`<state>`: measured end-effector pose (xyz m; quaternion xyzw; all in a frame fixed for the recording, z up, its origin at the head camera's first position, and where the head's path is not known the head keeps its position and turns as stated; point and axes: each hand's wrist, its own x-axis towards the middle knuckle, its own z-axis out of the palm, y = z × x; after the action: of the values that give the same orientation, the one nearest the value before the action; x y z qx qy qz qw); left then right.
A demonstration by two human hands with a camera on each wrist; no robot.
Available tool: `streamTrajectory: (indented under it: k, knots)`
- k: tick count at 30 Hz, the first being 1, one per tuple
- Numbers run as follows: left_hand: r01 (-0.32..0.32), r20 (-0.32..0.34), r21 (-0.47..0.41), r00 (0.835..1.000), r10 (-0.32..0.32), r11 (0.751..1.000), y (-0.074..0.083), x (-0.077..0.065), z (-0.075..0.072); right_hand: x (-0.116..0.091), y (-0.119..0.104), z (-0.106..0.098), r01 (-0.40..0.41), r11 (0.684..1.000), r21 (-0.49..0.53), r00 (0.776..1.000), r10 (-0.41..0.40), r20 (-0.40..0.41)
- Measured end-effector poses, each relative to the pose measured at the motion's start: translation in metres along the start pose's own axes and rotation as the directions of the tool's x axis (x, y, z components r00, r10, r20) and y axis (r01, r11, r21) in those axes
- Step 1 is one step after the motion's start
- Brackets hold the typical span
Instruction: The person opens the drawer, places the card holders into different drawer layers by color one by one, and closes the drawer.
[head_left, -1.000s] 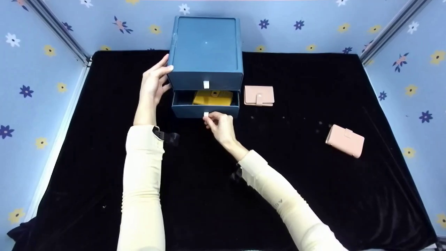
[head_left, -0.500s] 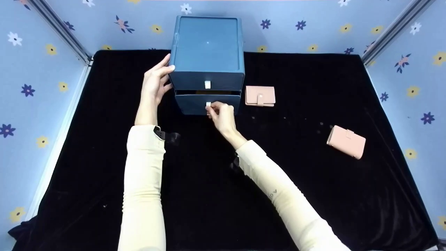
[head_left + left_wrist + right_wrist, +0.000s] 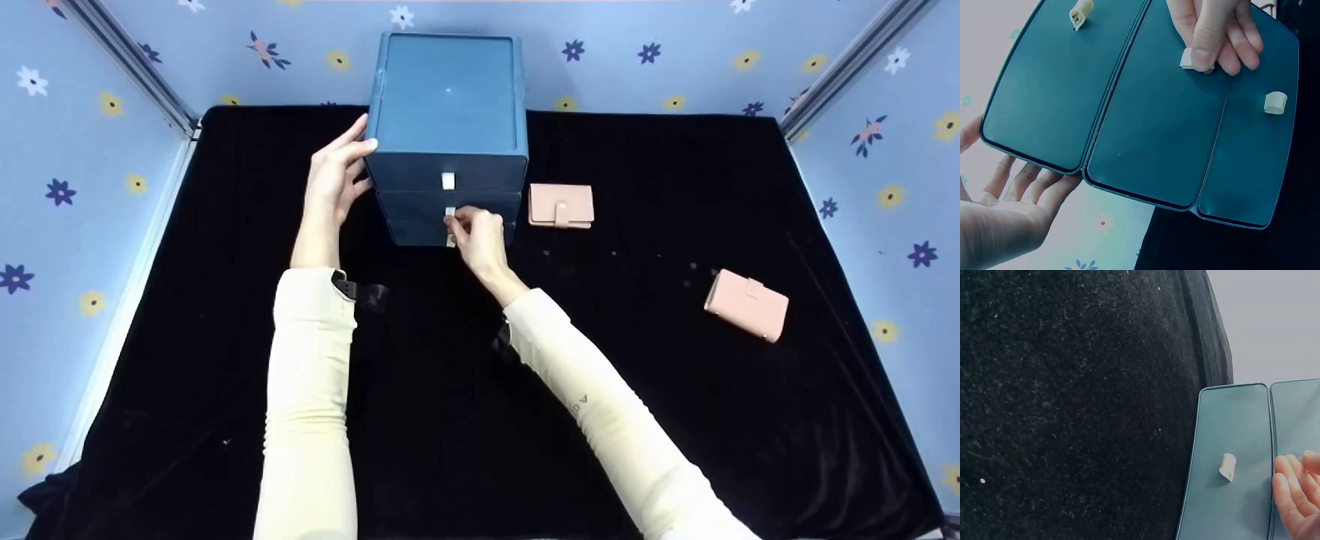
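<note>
In the head view, a big blue plastic box (image 3: 450, 90) with three drawers, sitting near the back of a soft black cloth (image 3: 420, 435). Against its left side, the left hand (image 3: 337, 169), fingers mostly straight and a bit apart, thumb at the front corner, not curled round anything. At the front, the right hand (image 3: 481, 238), thumb and finger pinched together on the small white tab (image 3: 450, 212) of the blue middle drawer (image 3: 412, 206). Just right of the box, a flat pink wallet with a strap (image 3: 561, 206); farther right and nearer, a tilted pink wallet with rounded corners (image 3: 747, 306). Behind, a light blue wall with flowers (image 3: 607, 82). In the left wrist view, three smooth drawer fronts in a row, all closed, the middle one level with the other two. Left fingers at the box's side, right thumb pressed on the middle tab. In the right wrist view, black cloth, a drawer front with a curled cream tab (image 3: 1228, 467), and right fingers cut off at the edge. Cannot tell the pinch from there.
</note>
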<state>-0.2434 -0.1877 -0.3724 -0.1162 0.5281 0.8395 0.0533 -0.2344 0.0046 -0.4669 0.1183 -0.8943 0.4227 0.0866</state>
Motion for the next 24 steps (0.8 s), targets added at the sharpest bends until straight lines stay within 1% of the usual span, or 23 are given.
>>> streamTrajectory:
  k: [8,13,17,24]
  knots:
    - [-0.004,0.003,0.018,1.0,0.004,1.0,0.002,0.0,0.0,0.0,0.002,0.002,0.023,1.0,0.017,0.999,-0.023,-0.023]
    - [0.0,-0.005,0.001,1.0,0.0,1.0,0.002,0.0,0.001,-0.003,0.007,0.005,0.025,0.999,0.047,0.999,-0.023,-0.038]
    - [0.002,-0.013,-0.014,1.0,-0.002,1.0,0.002,0.0,0.0,-0.007,0.014,0.008,0.006,0.998,0.063,1.0,-0.005,-0.017]
    - [0.0,-0.011,-0.002,1.0,0.0,1.0,0.0,0.0,0.001,-0.012,0.023,0.011,-0.055,0.998,0.016,0.998,0.055,0.015]
